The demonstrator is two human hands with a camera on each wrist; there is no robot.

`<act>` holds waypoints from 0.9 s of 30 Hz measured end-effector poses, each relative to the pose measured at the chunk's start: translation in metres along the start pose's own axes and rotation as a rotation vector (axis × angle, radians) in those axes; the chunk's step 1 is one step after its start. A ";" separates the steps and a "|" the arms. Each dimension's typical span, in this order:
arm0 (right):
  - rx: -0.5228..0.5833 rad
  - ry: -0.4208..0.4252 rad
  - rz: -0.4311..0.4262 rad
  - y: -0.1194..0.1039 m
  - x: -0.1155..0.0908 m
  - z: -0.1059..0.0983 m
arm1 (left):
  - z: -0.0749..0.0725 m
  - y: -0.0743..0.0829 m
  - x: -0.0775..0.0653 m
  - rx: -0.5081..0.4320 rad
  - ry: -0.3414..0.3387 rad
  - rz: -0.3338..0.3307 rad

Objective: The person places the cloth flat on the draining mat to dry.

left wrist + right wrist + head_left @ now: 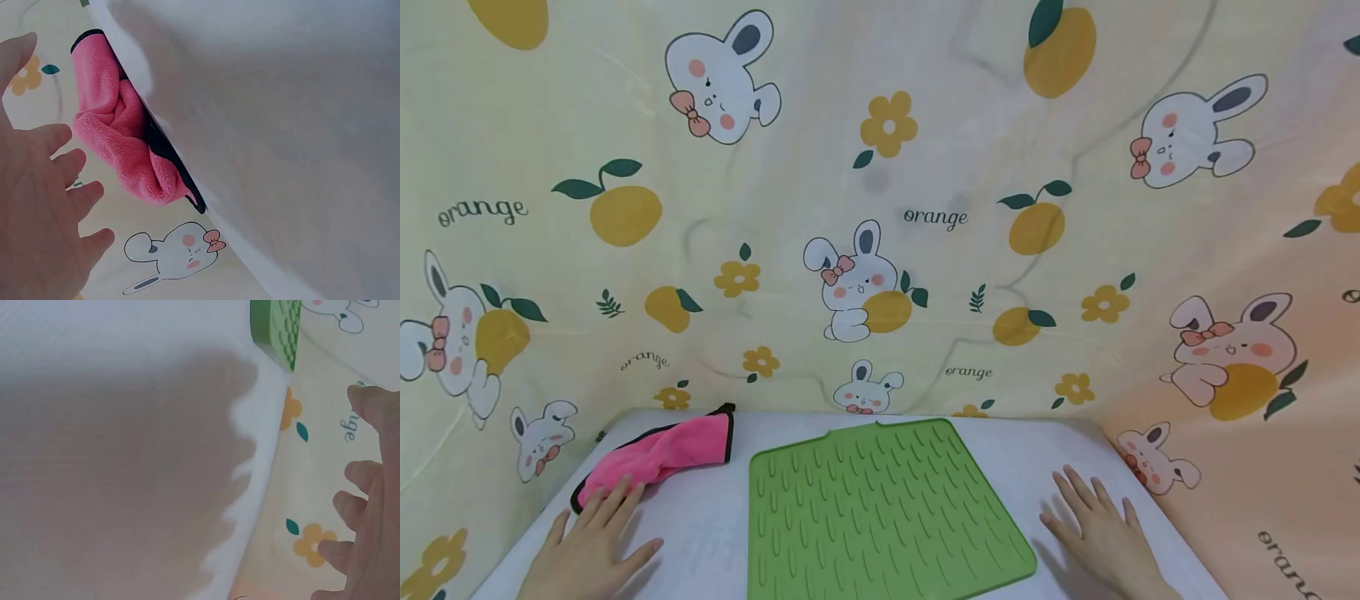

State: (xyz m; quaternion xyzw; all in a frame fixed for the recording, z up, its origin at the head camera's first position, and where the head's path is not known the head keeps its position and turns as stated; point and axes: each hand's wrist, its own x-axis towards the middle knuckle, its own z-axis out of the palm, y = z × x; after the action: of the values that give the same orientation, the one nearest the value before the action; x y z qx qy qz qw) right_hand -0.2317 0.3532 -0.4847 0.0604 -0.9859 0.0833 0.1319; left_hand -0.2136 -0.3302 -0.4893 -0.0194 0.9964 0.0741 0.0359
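A pink cloth with black edging (662,450) lies bunched at the back left of the white table; it also shows as a fluffy pink cloth (119,119) in the left wrist view. My left hand (586,546) is spread palm down, its fingertips overlapping the cloth's near edge in the head view. In the left wrist view a gap shows between fingers and cloth. A green mat with rows of raised ridges (880,508) lies flat in the middle. To its right, my right hand (1101,533) is spread palm down, holding nothing, with its shadow on the table below.
The white tabletop (700,517) narrows toward the back. A curtain (820,183) printed with rabbits, oranges and flowers hangs behind it and along both sides. A small dark bit (601,436) shows at the table's left edge beside the cloth.
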 end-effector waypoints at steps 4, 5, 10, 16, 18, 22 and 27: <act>0.005 0.011 -0.013 -0.003 0.000 0.001 | -0.002 0.002 -0.001 0.012 0.000 -0.002; 0.007 0.014 -0.019 -0.004 0.001 0.001 | -0.003 0.003 -0.001 0.012 0.004 -0.001; 0.028 0.026 -0.046 -0.008 0.003 0.002 | -0.006 0.003 -0.001 -0.021 0.050 0.016; 0.072 0.038 -0.074 -0.018 0.001 0.001 | -0.007 0.003 0.000 -0.054 0.127 0.041; 0.079 0.038 -0.085 -0.022 0.001 0.002 | -0.007 0.003 0.001 -0.060 0.149 0.047; 0.091 0.039 -0.114 -0.028 0.001 0.004 | -0.009 0.006 0.003 -0.064 0.197 0.068; 0.116 0.029 -0.169 -0.034 0.001 0.008 | -0.011 0.011 0.009 -0.037 0.248 0.117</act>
State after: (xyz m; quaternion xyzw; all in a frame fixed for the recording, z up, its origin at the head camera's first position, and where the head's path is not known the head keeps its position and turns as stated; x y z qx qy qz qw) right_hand -0.2297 0.3187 -0.4867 0.1497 -0.9688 0.1298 0.1489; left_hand -0.2235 -0.3209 -0.4771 0.0288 0.9911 0.0913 -0.0925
